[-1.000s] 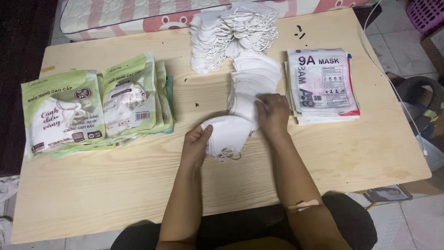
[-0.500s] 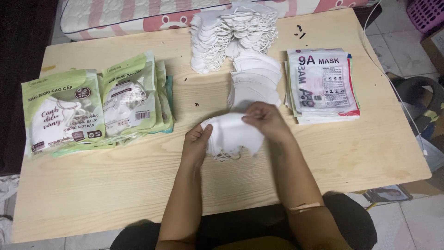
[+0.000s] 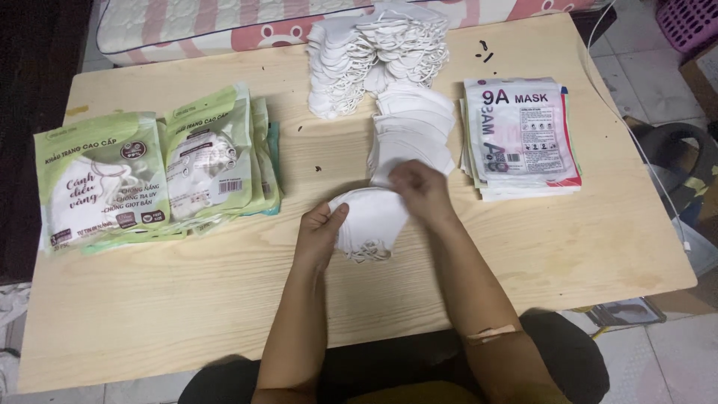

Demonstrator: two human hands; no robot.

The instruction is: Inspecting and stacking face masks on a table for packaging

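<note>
Light pine-grain table (image 3: pixel 149 314) on a tiled floor (image 3: pixel 658 352), with a pink-and-white striped mattress edge (image 3: pixel 224 22) along the far side. Both hands sit mid-table on a small stack of white folded masks (image 3: pixel 370 217). Left hand (image 3: pixel 318 232) grips the stack's left edge, thumb on top — clenched on it. Right hand (image 3: pixel 419 191) pinches the stack's top right corner, fingers curled shut on the mask. Ear loops spill out below the stack at 6 o'clock.

Outward from the grip:
- 12 o'clock, just beyond the right hand: fanned row of flat white masks (image 3: pixel 415 123), then a loose heap of masks (image 3: pixel 374 52) at the far edge.
- 2 o'clock: pile of pink-and-white printed pouches (image 3: pixel 523 142).
- 9 o'clock, well apart: green filled mask packets (image 3: pixel 157 172), overlapping.
- Far right, off the table — purple basket (image 3: pixel 688 19), white cable (image 3: pixel 651 164).
</note>
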